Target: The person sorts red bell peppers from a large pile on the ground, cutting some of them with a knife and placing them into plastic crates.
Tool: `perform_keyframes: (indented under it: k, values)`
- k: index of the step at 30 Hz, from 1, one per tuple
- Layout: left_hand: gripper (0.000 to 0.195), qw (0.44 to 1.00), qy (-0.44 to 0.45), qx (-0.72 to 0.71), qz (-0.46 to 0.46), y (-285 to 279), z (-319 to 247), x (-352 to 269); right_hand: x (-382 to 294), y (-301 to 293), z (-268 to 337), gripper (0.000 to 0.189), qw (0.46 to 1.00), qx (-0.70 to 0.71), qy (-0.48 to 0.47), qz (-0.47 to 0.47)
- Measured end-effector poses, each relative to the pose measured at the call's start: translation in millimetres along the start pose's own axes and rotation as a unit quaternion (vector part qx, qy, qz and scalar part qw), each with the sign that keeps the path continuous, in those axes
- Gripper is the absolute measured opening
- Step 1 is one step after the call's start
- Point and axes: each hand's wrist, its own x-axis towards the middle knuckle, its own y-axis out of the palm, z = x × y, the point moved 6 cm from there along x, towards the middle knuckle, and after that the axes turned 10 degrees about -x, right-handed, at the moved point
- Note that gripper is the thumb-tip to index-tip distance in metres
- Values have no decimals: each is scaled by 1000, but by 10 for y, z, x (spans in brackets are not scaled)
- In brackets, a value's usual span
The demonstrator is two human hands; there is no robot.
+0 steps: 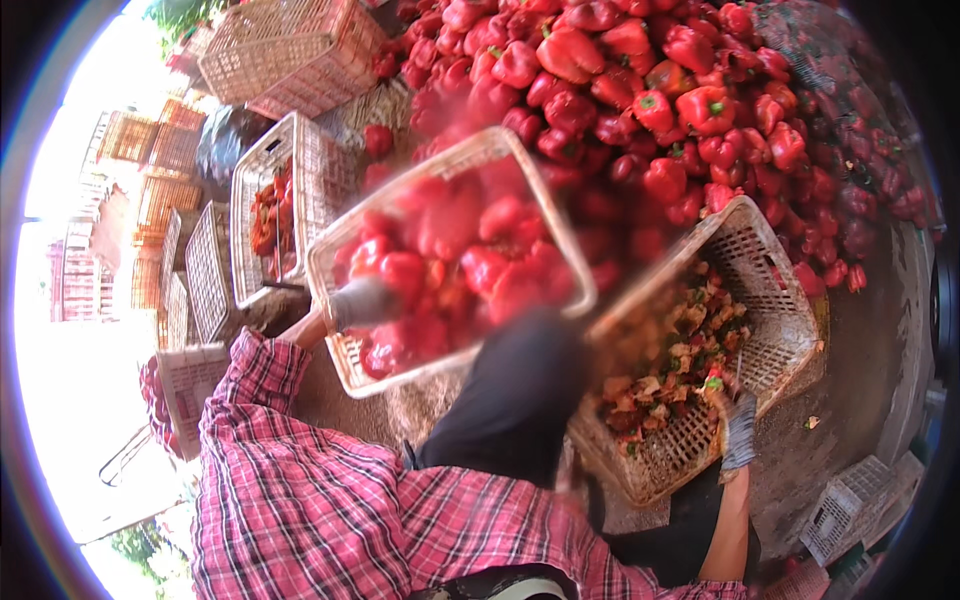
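Observation:
My left hand (364,301), in a grey glove and blurred, reaches over the near left side of a pale plastic crate (346,360) of red bell peppers (442,217). Its fingers are lost among the peppers, so its grip is unclear. My right hand (731,420), in a worn grey glove with bare fingertips, is at the near right side of a dirty plastic crate (765,262) of pepper scraps (690,322). A pepper core (714,381) with a green stem is pinched at its fingertips. Beside these fingers stands a thin pale strip, too small to identify.
A large heap of red bell peppers (637,82) lies beyond both crates, partly beside netting (817,45). Another crate (300,180) at left holds reddish pieces. Stacked crates (292,52) stand behind it, and grey crates (847,502) at lower right. My dark-trousered knee (517,390) rises between the two near crates.

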Motion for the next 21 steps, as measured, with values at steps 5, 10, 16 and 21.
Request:
perform_keyframes:
  k: [5,10,16,21]
  values:
    - [22,852,66,-449,-263,-1815,-148,1936,-114,-125,-474,37,996,-59,9,-61]
    - [61,661,-65,-517,-540,-2477,1041,3441,-83,107,-592,38,917,-346,-189,-56]
    - [71,791,-155,-346,-480,-3167,593,4147,239,105,-783,37,985,-6,168,-37]
    - [70,730,-64,-217,-645,-2771,1306,4114,329,282,-823,36,971,39,234,14]
